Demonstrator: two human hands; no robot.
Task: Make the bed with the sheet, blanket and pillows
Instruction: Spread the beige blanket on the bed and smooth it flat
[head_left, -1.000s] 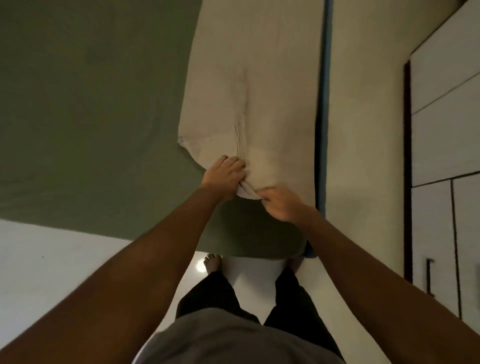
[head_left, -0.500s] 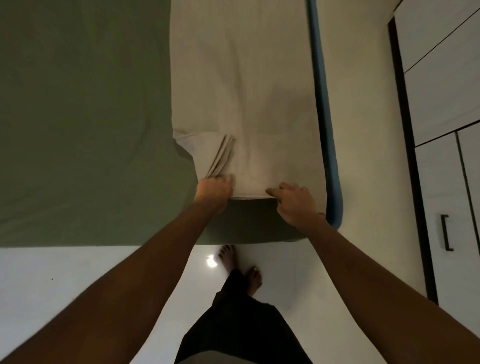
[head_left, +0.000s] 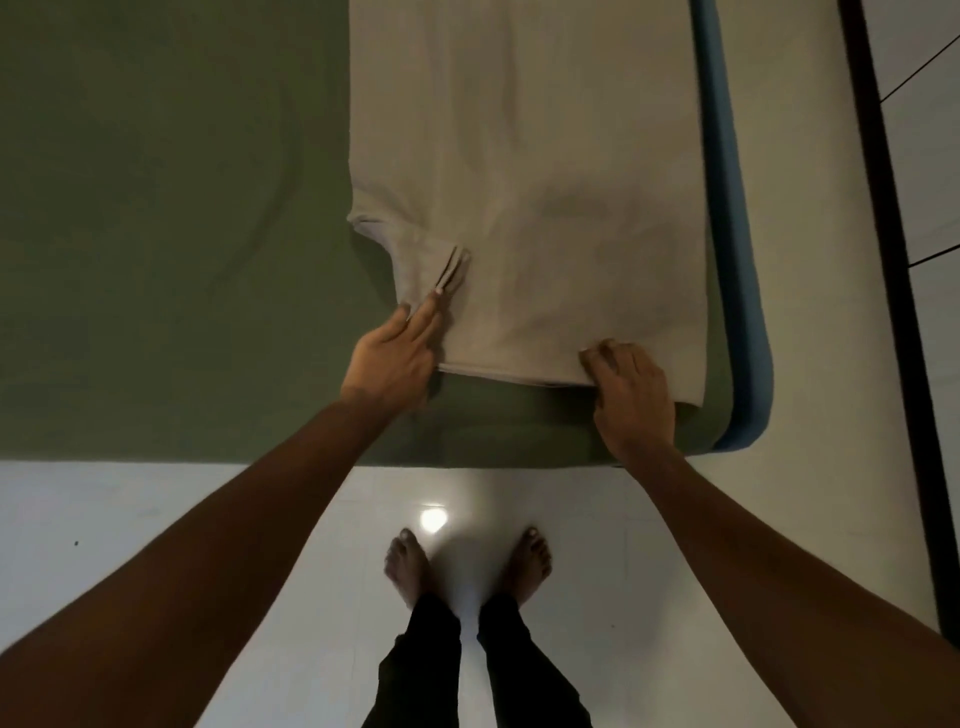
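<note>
- Head view, looking down: a person stands barefoot on a pale tiled floor at the near edge of a bed, with both bare arms reaching forward.
- A green sheet lies flat over the bed and hangs over its near side.
- A beige blanket lies on top of the sheet on the right part of the bed. It runs away from the person, and its near hem stops just short of the bed's edge.
- The left hand is open at the blanket's near left corner. Its fingers are straight and press the cloth just below a small bunch of folds.
- The right hand grips the near hem close to the right corner. Its fingers curl on top of the cloth, and the thumb is hidden.
- A blue mattress edge shows along the right side of the bed and rounds the near right corner beside the sheet.
- Both feet point at the bed below dark trousers, and a bright spot of light reflects on the floor between them.
- A dark frame runs along the far right.
</note>
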